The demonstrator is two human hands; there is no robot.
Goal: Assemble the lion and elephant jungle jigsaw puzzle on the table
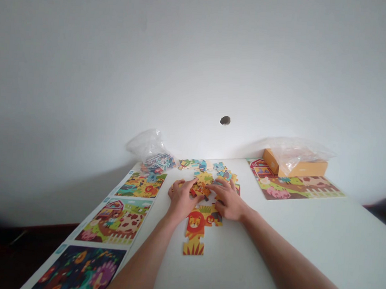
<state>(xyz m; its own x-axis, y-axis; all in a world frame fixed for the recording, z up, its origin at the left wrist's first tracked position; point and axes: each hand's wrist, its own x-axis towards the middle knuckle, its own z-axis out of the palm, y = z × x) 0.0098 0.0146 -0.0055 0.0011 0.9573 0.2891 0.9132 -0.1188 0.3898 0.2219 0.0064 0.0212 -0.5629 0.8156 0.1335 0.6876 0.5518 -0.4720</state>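
Three picture cards point(113, 220) lie in a row along the left edge of the table point(307, 214). A cardboard box point(297, 167) sits on a fourth card point(295, 189) at the far right. Jigsaw pieces point(195, 230) lie mid-table, before and under the left hand point(182, 200) and right hand point(228, 200). Behind them, a plastic bag point(149, 146) seems to hold more pieces point(157, 164).

Both bare arms come from the near side and reach forward, the left forearm point(143, 264) going up from the near left and the right forearm point(290, 261) from the near right. The left hand point(181, 199) and the right hand point(229, 199) are palm down, just beside each other. The right hand's fingers are spread; the left hand's grip is hard to tell.
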